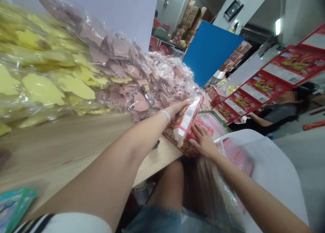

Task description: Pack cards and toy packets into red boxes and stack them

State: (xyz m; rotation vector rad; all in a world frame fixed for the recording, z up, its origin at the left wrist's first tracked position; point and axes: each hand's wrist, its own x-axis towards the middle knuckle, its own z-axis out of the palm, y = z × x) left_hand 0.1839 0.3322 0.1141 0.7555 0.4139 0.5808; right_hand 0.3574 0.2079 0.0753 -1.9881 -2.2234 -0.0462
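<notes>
My left hand (177, 108) reaches far across the wooden table (63, 148) and is closed around the top of a red and white carton (189, 119), holding it tilted on end. My right hand (203, 140) lies just right of it, fingers pressed on a stack of flat red cartons (188, 146) at the table's edge. A silver bracelet (165, 115) sits on my left wrist.
Clear bags of pink foam shapes (142, 77) and yellow foam shapes (45, 80) are piled along the table's far side. A row of red printed boxes (266, 87) and a blue board (210, 50) stand to the right. Another person (281, 111) sits beyond them. A large white bag (266, 165) lies by my right arm.
</notes>
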